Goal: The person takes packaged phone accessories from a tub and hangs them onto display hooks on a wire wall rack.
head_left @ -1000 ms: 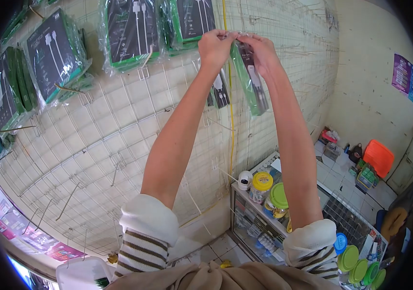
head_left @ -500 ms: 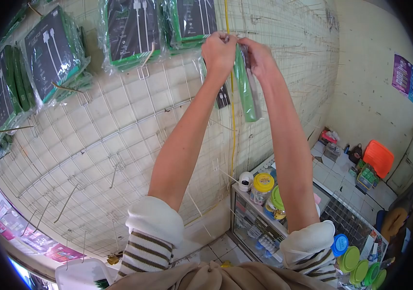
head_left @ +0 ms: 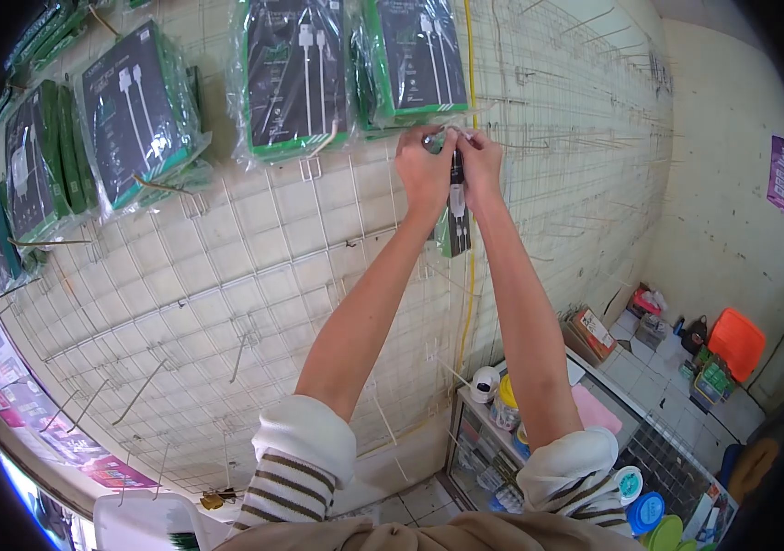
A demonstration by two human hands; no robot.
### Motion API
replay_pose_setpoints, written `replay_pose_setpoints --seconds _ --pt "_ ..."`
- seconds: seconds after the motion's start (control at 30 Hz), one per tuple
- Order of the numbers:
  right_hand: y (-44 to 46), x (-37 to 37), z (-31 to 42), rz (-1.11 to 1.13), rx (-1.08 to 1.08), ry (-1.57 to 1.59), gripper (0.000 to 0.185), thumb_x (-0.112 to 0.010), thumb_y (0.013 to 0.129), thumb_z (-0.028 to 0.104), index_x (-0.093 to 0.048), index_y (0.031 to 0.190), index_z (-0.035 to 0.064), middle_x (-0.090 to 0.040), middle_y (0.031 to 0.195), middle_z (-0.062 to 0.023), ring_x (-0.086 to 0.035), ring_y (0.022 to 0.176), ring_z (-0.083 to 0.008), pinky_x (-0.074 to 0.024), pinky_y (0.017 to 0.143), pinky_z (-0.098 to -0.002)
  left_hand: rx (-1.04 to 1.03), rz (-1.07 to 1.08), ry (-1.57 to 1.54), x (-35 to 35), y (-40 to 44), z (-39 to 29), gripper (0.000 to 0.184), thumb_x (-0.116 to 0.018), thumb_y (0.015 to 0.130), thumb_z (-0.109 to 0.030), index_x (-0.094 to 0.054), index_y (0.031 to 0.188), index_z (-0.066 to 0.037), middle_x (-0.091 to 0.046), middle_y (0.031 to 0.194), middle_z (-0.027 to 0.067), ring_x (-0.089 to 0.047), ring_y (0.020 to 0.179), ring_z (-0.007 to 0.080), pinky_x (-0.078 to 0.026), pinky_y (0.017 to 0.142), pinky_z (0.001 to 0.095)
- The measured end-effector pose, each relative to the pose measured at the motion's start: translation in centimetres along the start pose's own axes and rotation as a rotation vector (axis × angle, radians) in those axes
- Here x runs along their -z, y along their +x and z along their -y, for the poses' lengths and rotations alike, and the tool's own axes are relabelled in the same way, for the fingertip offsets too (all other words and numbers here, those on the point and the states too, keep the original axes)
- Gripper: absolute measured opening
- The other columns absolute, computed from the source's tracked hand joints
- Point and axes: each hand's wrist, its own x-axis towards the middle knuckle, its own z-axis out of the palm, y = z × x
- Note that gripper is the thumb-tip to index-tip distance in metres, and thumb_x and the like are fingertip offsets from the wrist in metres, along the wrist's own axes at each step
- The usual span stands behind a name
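Note:
Both hands meet at the wire grid wall, just below a hanging boxed cable pack [head_left: 416, 57]. My left hand [head_left: 424, 173] is closed around the top of a slim cable package [head_left: 457, 213] in clear plastic. My right hand [head_left: 481, 167] pinches the same package's top edge from the other side. The package hangs down between my wrists, its dark and green face partly hidden by the hands. Larger black and green cable boxes [head_left: 296, 73] in plastic hang on hooks to the left.
Bare metal hooks [head_left: 140, 391] stick out of the grid [head_left: 272, 275] at lower left. A yellow cable [head_left: 472, 303] runs down the wall. Below right stands a glass display case [head_left: 493, 450] with a white camera [head_left: 485, 384] and lidded jars [head_left: 646, 511]. An orange object [head_left: 737, 342] lies beyond.
The view has shifted, so the wall boxes appear lower and further right. My hands have come closer together, and the package between them now shows its dark face rather than its green side.

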Motion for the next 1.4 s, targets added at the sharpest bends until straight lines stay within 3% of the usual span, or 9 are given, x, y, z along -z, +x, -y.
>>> replay_pose_setpoints --seconds 0.3,0.5,0.73,0.8,0.9,0.93,1.1,1.27,1.4 --pt "0.3 1.3 -1.4 0.119 0.055 -0.06 0.025 -0.063 0.081 0.014 -0.057 0.099 -0.0021 -0.061 0.084 -0.0062 -0.054 0.075 -0.0108 -0.0429 0.068 -0.0233 -0.15 0.006 0.177 0.1 -1.1 0.2 0.037 -0.067 0.071 -0.012 -0.054 0.103 0.002 -0.056 0.098 0.0177 -0.053 0.093 0.0308 -0.043 0.082 0.0373" --pt "-2.8 2.6 1.3 0.048 0.304 -0.408 0.038 -0.052 0.088 0.028 -0.05 0.114 0.0008 -0.047 0.112 -0.0141 -0.049 0.098 -0.0227 -0.0399 0.086 -0.0339 -0.217 0.069 0.368 3.2 -2.7 -1.6 0.057 -0.069 0.071 -0.013 -0.041 0.119 0.002 -0.05 0.107 0.0196 -0.051 0.096 0.0331 -0.042 0.086 0.0402" --pt "-18.2 1.3 9.5 0.107 0.373 -0.199 0.022 -0.04 0.093 0.015 -0.051 0.104 -0.0011 -0.053 0.103 -0.0097 -0.049 0.095 -0.0168 -0.0351 0.09 -0.0307 0.067 0.456 -0.093 17.8 -8.0 -9.7 0.046 -0.065 0.075 -0.004 -0.046 0.117 -0.001 -0.054 0.108 0.0123 -0.054 0.098 0.0183 -0.049 0.076 0.0299" --pt "-26.0 1.8 8.6 0.319 0.438 -0.235 0.019 -0.039 0.09 0.011 -0.053 0.093 -0.0025 -0.057 0.094 -0.0129 -0.052 0.087 -0.0232 -0.0404 0.079 -0.0362 0.006 0.369 -0.005 23.3 -11.7 -10.9 0.033 -0.064 0.073 0.001 -0.055 0.104 -0.002 -0.058 0.094 0.0106 -0.057 0.078 0.0214 -0.049 0.067 0.0306" --pt "-35.9 0.9 6.6 1.019 0.339 0.065 0.01 -0.048 0.084 0.006 -0.058 0.087 0.0048 -0.059 0.09 -0.011 -0.055 0.08 -0.0282 -0.0446 0.07 -0.0391 0.088 0.434 0.233 32.3 -19.4 -11.0 0.024 -0.065 0.072 0.001 -0.061 0.095 -0.004 -0.059 0.079 0.0074 -0.057 0.07 0.0204 -0.047 0.062 0.0299" --pt "-39.0 0.8 6.3 1.241 -0.048 0.016 0.016 -0.053 0.08 0.002 -0.06 0.095 0.0067 -0.06 0.09 -0.0109 -0.057 0.081 -0.0266 -0.0463 0.07 -0.0351 0.145 0.436 0.275 34.9 -22.4 -11.1 0.022 -0.064 0.073 0.0 -0.062 0.094 -0.005 -0.059 0.075 0.0068 -0.056 0.068 0.0206 -0.046 0.06 0.03" --pt "-54.3 0.7 -2.7 1.558 -0.945 -0.037 0.015 -0.05 0.087 0.01 -0.06 0.097 0.003 -0.061 0.084 -0.0083 -0.06 0.077 -0.0155 -0.048 0.068 -0.0273 0.837 0.031 0.7 46.1 -39.1 -14.5 0.016 -0.062 0.076 -0.003 -0.063 0.092 -0.006 -0.062 0.08 0.0088 -0.057 0.066 0.0176 -0.046 0.06 0.0296" --pt "-66.4 7.8 -11.3 1.94 -1.082 -0.099 0.017 -0.048 0.089 0.012 -0.058 0.096 0.0004 -0.061 0.076 -0.0075 -0.059 0.07 -0.0133 -0.0474 0.066 -0.0264 1.383 -0.505 1.021 50.8 -59.4 -21.9 0.017 -0.059 0.078 -0.008 -0.062 0.094 -0.005 -0.061 0.087 0.0124 -0.06 0.074 0.0248 -0.047 0.064 0.0323" --pt "-69.2 6.5 -12.3 2.139 -0.964 -0.152 0.017 -0.05 0.088 0.013 -0.058 0.096 0.0004 -0.061 0.076 -0.0069 -0.057 0.068 -0.0118 -0.0469 0.065 -0.0261 1.367 -0.803 1.168 49.2 -65.6 -25.5 0.015 -0.058 0.08 -0.011 -0.062 0.093 -0.005 -0.062 0.086 0.0118 -0.061 0.074 0.0234 -0.048 0.063 0.0324"
